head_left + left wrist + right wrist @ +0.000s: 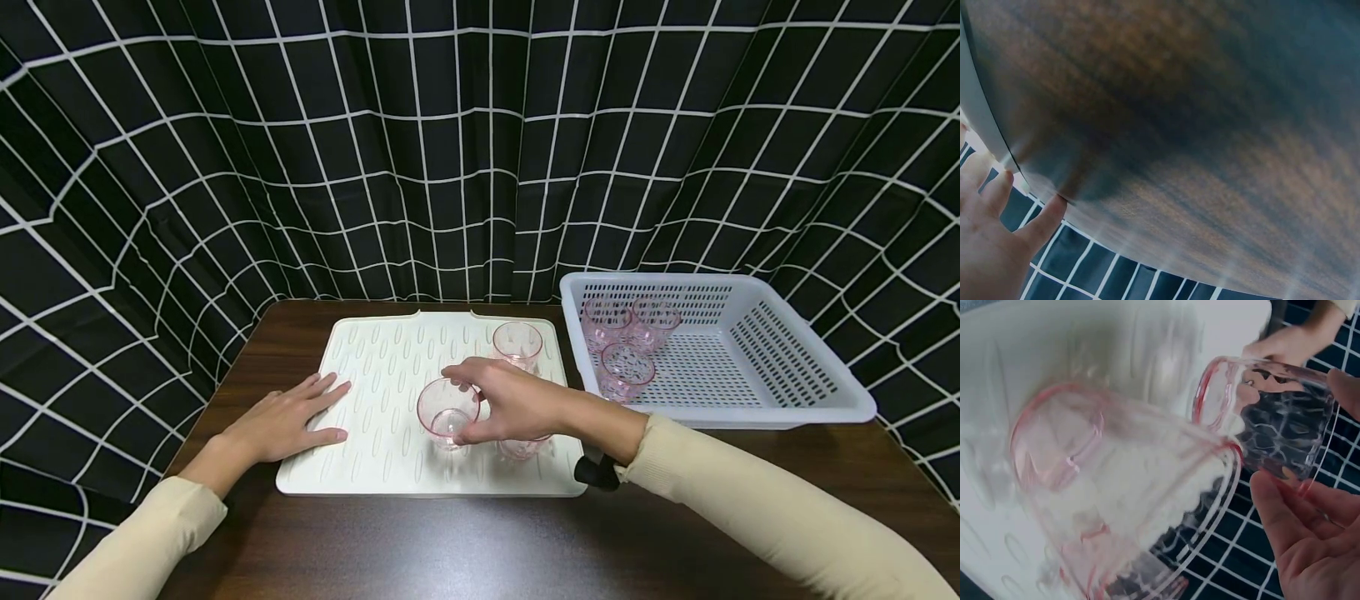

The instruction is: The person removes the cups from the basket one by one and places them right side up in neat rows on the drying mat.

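Observation:
My right hand grips a clear pink-tinted drinking glass near its rim, thumb on the near side and fingers on the far side. The glass is upright over the middle of a white ridged drying mat; whether its base touches the mat I cannot tell. Two similar glasses stand on the mat's right part: one behind the hand, one partly hidden under the wrist. In the right wrist view, the held glass shows beyond a nearer glass. My left hand rests, fingers spread, on the mat's left edge.
A pale plastic basket with slotted walls stands right of the mat. Three pink-tinted glasses sit in its left part. Dark wood table lies under everything, with a black grid-patterned curtain behind and at both sides.

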{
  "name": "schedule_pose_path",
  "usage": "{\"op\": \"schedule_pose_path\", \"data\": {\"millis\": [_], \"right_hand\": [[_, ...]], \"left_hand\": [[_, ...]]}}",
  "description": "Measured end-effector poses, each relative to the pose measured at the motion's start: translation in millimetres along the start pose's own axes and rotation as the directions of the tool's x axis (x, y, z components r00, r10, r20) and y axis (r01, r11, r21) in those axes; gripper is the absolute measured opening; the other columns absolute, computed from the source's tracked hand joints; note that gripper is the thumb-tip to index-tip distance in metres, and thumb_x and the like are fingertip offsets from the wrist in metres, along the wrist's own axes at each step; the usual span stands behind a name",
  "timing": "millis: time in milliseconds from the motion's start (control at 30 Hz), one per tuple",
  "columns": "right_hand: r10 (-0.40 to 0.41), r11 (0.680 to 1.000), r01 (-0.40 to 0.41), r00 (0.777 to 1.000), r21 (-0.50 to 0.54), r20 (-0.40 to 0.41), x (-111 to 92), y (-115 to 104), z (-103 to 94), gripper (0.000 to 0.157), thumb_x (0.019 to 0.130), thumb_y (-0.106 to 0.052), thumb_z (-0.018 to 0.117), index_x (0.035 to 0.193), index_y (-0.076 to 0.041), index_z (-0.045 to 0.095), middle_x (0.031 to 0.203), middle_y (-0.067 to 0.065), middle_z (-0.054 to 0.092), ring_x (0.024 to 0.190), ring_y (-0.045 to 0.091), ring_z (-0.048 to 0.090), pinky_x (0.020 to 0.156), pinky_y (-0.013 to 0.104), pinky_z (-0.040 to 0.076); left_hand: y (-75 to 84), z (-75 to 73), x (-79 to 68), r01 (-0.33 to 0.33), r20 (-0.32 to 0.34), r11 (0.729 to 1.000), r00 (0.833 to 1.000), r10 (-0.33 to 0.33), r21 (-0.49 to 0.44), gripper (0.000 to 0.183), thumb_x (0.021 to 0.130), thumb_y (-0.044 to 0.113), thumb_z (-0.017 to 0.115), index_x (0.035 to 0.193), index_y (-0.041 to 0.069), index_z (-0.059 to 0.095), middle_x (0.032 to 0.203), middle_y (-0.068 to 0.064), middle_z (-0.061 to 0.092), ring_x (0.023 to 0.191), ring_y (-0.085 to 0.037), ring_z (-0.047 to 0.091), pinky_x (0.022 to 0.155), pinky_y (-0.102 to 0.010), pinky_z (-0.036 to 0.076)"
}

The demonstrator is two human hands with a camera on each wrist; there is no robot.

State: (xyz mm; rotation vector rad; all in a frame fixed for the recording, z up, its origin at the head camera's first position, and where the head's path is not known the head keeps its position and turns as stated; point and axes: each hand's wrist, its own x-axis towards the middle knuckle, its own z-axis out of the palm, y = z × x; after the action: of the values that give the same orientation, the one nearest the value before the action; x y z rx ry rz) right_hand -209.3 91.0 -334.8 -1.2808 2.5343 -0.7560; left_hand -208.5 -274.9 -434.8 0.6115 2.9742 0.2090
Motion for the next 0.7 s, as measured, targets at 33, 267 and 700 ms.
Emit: {"op": "schedule_pose_path", "data": {"millis": [33,267,700], "right_hand": [[0.001,1.0,-0.001,1.0,-0.007,0.006,1,0,1.9,0.077,0.082,-0.028,0.081,0.143,0.003,0.047,0.129,0.013,0.061,0.103,0.022,0.063,0.089,0.03,0.052],[0.007,0.999,-0.005,0.999,-0.046,0.04,5,1,12.0,0.073,0.084,-0.025,0.078,0.144,0.003,0.046,0.132,0.014,0.059,0.111,0.022,0.06,0.096,0.032,0.049],[0.031,0.994,-0.025,0.998,-0.108,0.059,9,1,21.2,0.074,0.085,-0.029,0.079,0.145,0.001,0.046,0.134,0.016,0.057,0.114,0.021,0.059,0.099,0.033,0.048]], "left_hand": [[-0.2,0.3,0.2,0.001,0.0,1.0,1.0,-0.001,0.0,0.085,0.089,0.072,0.051,0.154,0.018,0.041,0.158,-0.018,0.035,0.144,-0.044,0.03,0.1,-0.076,0.029],[-1.2,2.2,1.0,0.004,-0.002,1.0,1.0,-0.004,0.002,0.086,0.089,0.073,0.051,0.154,0.018,0.04,0.158,-0.017,0.035,0.144,-0.044,0.03,0.1,-0.076,0.029],[-1.4,2.0,0.9,0.002,-0.002,1.0,1.0,-0.002,0.01,0.086,0.089,0.073,0.05,0.153,0.018,0.041,0.158,-0.018,0.035,0.143,-0.045,0.031,0.099,-0.076,0.029]]}}
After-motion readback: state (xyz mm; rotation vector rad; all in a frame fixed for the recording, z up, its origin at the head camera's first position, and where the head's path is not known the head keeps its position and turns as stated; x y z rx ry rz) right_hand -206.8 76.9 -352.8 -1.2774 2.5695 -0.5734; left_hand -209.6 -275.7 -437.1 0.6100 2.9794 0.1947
